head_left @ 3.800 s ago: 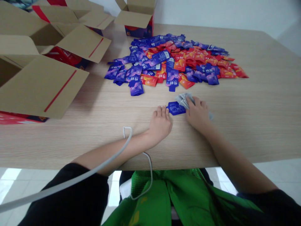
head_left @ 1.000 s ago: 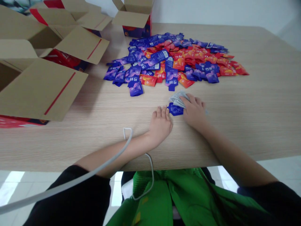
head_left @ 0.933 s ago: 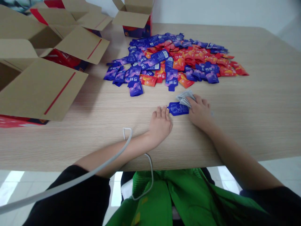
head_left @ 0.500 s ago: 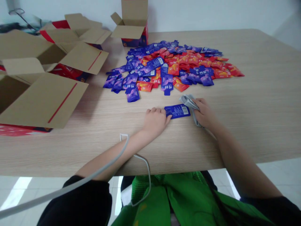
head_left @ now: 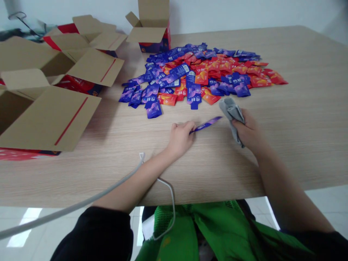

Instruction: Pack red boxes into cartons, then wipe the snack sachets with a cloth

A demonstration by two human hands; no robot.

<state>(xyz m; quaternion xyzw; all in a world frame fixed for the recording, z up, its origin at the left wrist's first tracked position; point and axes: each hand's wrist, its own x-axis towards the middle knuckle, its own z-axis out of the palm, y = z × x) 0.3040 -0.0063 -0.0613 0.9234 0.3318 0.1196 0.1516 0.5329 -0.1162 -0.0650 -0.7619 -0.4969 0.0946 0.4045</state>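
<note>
My left hand (head_left: pixel 181 138) pinches one end of a purple sachet (head_left: pixel 208 124), which is tilted up nearly edge-on to the camera, its far end pointing right. Folded in my right hand (head_left: pixel 249 131) is a grey cloth (head_left: pixel 232 115), held just to the right of the sachet and apart from it. Beyond both hands lies a spread heap of purple sachets (head_left: pixel 194 93) and red-orange sachets (head_left: pixel 201 75), many overlapping. The fingertips of my left hand are partly hidden behind its knuckles.
Open cardboard boxes stand along the left, the nearest box (head_left: pixel 51 117) with its flaps spread over the table (head_left: pixel 299 119). Another open box (head_left: pixel 154 45) is at the back. A grey cable (head_left: pixel 81 210) crosses my left forearm.
My left hand has lifted and turned the sachet from flat on the table to nearly edge-on. The right hand with the cloth has moved right, away from the sachet.
</note>
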